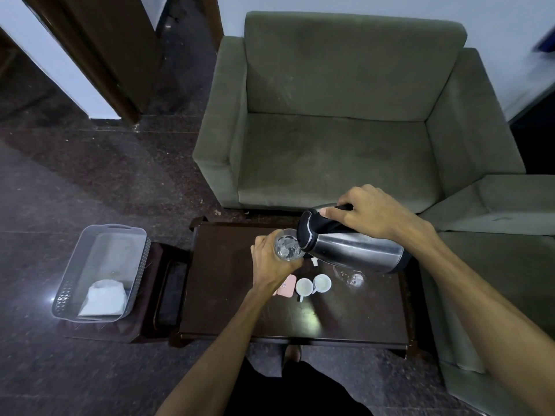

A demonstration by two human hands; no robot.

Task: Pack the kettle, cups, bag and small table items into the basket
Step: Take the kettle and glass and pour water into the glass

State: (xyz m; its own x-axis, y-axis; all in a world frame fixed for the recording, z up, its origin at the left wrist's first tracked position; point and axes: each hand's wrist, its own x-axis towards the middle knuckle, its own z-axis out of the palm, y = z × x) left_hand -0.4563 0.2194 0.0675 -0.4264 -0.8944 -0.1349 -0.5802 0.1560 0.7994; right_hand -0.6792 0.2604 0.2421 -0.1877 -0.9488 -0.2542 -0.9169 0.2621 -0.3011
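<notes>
My right hand (372,216) grips the black handle of a steel kettle (357,250), tipped on its side with the spout against a clear glass (286,246). My left hand (271,264) holds that glass above the dark wooden table (234,295). Two small white cups (313,285) stand side by side on the table, with a pink flat item (286,289) to their left, a small white piece (314,261) behind them and a second clear glass (351,277) to their right. A clear plastic basket (99,271) sits left of the table with a white bag (105,298) inside.
The basket rests on a low dark stool (156,295) beside the table. A green armchair (339,115) stands behind the table and another green seat (495,235) is on the right. The floor is dark polished stone, with a wooden door frame (99,55) at the far left.
</notes>
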